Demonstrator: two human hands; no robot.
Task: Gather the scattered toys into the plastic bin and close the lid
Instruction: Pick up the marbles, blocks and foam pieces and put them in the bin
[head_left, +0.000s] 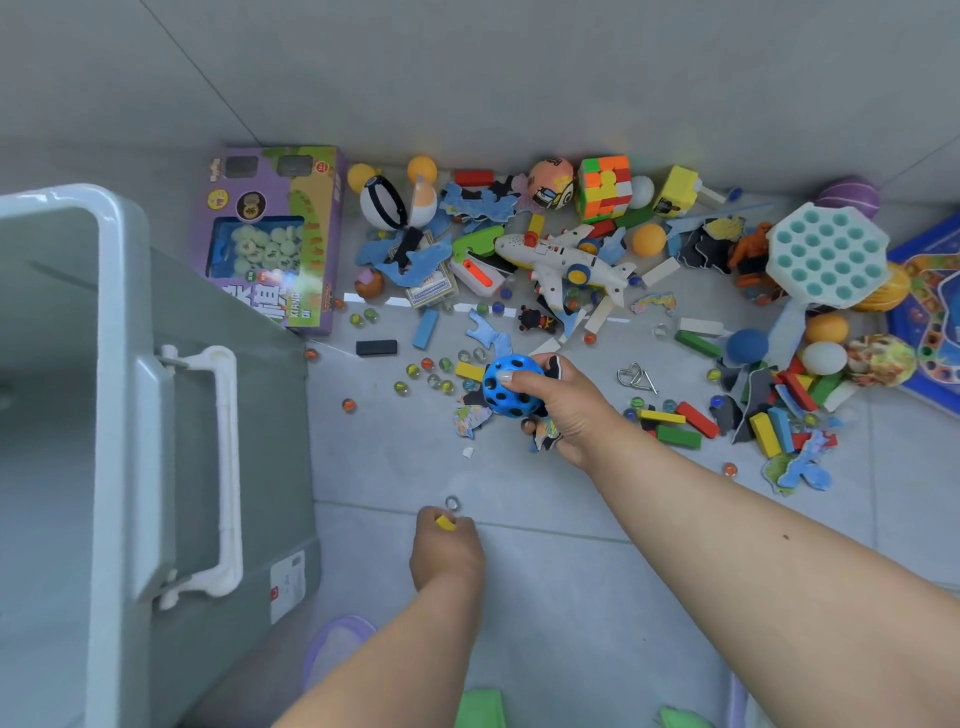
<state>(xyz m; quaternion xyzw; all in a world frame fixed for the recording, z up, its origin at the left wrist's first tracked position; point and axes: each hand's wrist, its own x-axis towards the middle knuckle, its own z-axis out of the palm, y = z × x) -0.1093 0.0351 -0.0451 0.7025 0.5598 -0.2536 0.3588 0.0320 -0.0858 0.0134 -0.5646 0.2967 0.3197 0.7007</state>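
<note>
At mid-frame the right hand (566, 410) grasps a blue holed ball (506, 387), the left hand (447, 551) pinches a yellow block (445, 523), the open plastic bin (119, 415) fills the left, and the purple box (270, 239) at upper left reads "XIAN".

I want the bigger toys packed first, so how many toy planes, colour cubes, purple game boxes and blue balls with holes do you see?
Toy plane: 1
Colour cube: 1
Purple game box: 1
Blue ball with holes: 1, held in the right hand
Total: 4
</note>
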